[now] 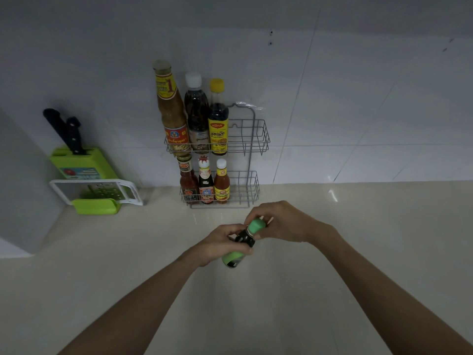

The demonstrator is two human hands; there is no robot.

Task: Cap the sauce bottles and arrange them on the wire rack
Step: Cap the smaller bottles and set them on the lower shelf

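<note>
Above the pale countertop (332, 252), just in front of the wire rack (253, 139), both hands work on one dark sauce bottle (236, 252) with a green label, held tilted with its neck pointing up and to the right. Left hand (220, 244): wrapped closed around the bottle's body. Right hand (279, 221): fingers pinched around the green cap (256, 224), which sits on the neck; whether it is fully seated cannot be told. Upper shelf of the rack: three tall capped bottles, leaving free space at its right end. Lower shelf: three small capped bottles, again with room at the right. Far left, well apart: a green knife block (82, 162) and a grater (97, 192). Judged step: closing the last bottle before racking it. Risks: a cap started crooked on the tilted neck may jam or sit loose and leak; a bottle pushed in carelessly could knock its neighbours, since the tall ones stand close together and rise well over the shallow wire rail.
</note>
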